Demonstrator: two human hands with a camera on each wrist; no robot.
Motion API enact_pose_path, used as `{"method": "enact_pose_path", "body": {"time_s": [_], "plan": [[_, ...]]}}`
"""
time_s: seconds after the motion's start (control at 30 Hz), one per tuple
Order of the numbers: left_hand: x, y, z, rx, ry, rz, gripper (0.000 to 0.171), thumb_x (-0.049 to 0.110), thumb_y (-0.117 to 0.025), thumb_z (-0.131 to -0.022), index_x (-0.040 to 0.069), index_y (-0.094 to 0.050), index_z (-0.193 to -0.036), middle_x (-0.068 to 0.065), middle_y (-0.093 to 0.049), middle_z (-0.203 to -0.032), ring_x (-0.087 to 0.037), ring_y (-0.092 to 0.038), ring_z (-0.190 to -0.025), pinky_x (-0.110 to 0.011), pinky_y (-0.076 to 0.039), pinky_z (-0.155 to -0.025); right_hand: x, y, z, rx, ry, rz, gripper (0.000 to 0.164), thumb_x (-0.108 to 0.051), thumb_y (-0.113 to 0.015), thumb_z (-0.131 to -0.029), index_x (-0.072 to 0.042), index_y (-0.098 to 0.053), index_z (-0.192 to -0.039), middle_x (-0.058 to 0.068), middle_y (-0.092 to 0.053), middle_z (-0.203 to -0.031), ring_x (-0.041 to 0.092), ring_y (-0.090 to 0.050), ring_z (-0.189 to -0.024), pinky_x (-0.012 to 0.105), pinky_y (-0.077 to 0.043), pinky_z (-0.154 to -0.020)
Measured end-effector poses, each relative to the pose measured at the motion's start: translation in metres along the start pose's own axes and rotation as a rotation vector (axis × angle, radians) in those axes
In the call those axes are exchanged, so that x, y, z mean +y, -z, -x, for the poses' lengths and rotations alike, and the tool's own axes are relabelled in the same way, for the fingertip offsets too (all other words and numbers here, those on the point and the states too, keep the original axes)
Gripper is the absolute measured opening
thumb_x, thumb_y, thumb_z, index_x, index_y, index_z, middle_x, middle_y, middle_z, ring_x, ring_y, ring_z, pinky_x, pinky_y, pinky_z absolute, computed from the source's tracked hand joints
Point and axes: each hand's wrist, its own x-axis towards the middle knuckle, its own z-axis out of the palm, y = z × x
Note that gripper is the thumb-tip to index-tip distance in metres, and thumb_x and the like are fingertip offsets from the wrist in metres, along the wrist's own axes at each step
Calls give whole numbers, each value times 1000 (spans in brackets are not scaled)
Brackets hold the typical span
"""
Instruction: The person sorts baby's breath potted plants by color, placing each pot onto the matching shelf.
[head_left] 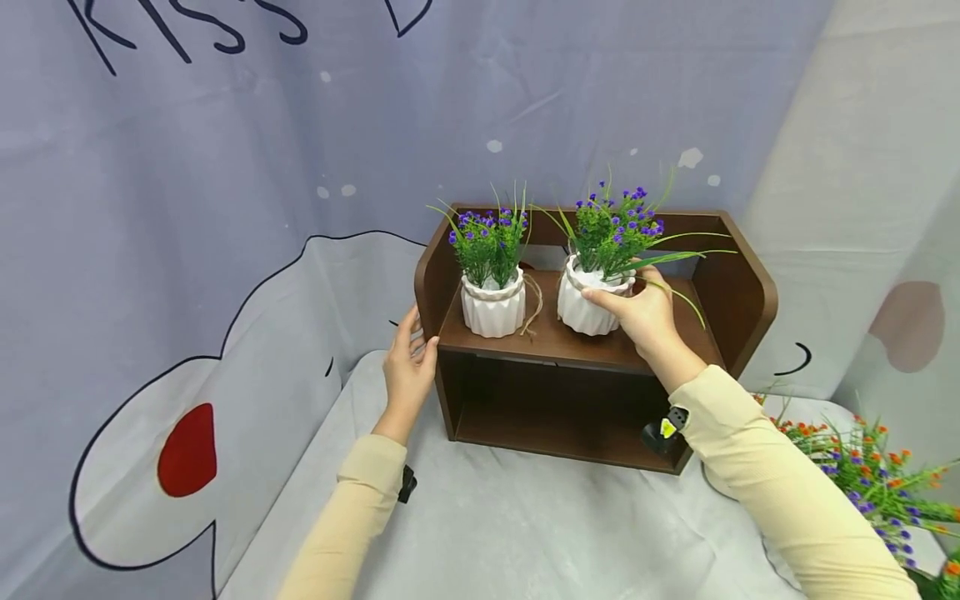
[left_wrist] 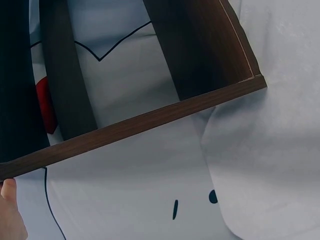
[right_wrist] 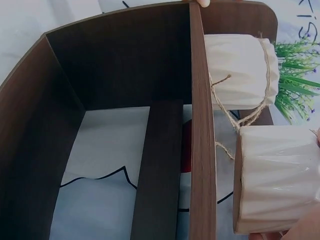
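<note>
My right hand [head_left: 647, 315] grips a white fluted flowerpot [head_left: 592, 302] near its rim, thumb at the front and fingers behind. Purple flowers and long grass blades grow from it. In the right wrist view, this pot's base stands a little off the shelf board, its underside showing. A matching flowerpot [head_left: 493, 308] with purple flowers and a twine bow sits on the upper board of the brown wooden shelf [head_left: 547, 354], to the left. My left hand [head_left: 408, 367] touches the shelf's left side panel, thumb tip at the front edge and fingers along the outer face.
Orange and purple flowers [head_left: 873, 475] in white pots stand at the right on the pale cloth [head_left: 525, 533]. A printed curtain [head_left: 375, 125] hangs behind the shelf. The shelf's lower compartment [head_left: 555, 408] is open at the front.
</note>
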Motion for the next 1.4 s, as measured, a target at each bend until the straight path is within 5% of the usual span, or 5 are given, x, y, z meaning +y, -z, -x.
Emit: {"method": "enact_pose_path", "body": {"time_s": [1.0,1.27,1.4], "plan": [[2,0,1,5,-4,16,49,-2,-63,-88,1,-47,-135,-28,-58,-113,-43,-66,-94,-46,-58,-76,13,-6,6,-86,-34,138,66,-11,-79,-75,2,-47,-131,17,-53,-125,21,-49,-108,15,-42,-81],[1,0,1,4,-6,19,49,-2,-62,-89,1,-46,-135,-29,-57,-113,-44,-65,-95,-47,-58,-76,17,-10,3,-136,-29,115,70,-13,-77,-78,-1,-41,-137,17,-48,-132,25,-47,-119,29,-43,-96],[1,0,1,6,-8,20,49,-2,-62,-89,2,-47,-135,-29,-58,-113,-44,-65,-95,-47,-58,-75,18,-11,2,-154,-26,128,71,-15,-77,-79,-1,-40,-138,18,-49,-131,24,-47,-116,26,-43,-92]]}}
